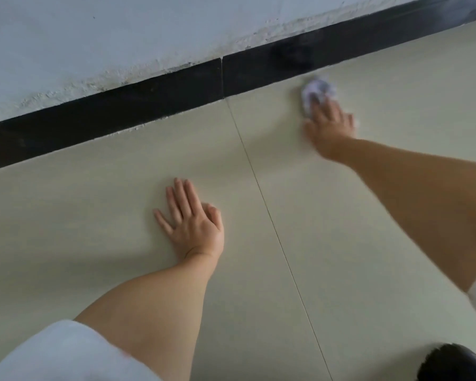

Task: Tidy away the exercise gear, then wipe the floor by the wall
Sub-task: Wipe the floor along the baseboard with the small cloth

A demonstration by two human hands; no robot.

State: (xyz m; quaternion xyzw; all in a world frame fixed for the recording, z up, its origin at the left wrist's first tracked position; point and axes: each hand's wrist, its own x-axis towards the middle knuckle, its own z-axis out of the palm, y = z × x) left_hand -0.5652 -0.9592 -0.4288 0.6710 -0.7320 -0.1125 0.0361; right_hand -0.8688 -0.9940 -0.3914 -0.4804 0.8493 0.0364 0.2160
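Observation:
My right hand (329,125) reaches far forward and presses a crumpled white cloth (318,90) onto the pale tile floor (341,215), close to the black skirting board (149,103). The hand is blurred, and its fingers lie over the cloth's near part. Nearer to me, my left hand (193,224) lies flat on the floor with fingers spread and holds nothing. No exercise gear is in view.
Above the skirting rises a white wall (121,37) with flaking paint along its lower edge. A thin tile joint (272,221) runs from the skirting toward me between my arms. A dark rounded object (456,362) shows at the bottom right corner.

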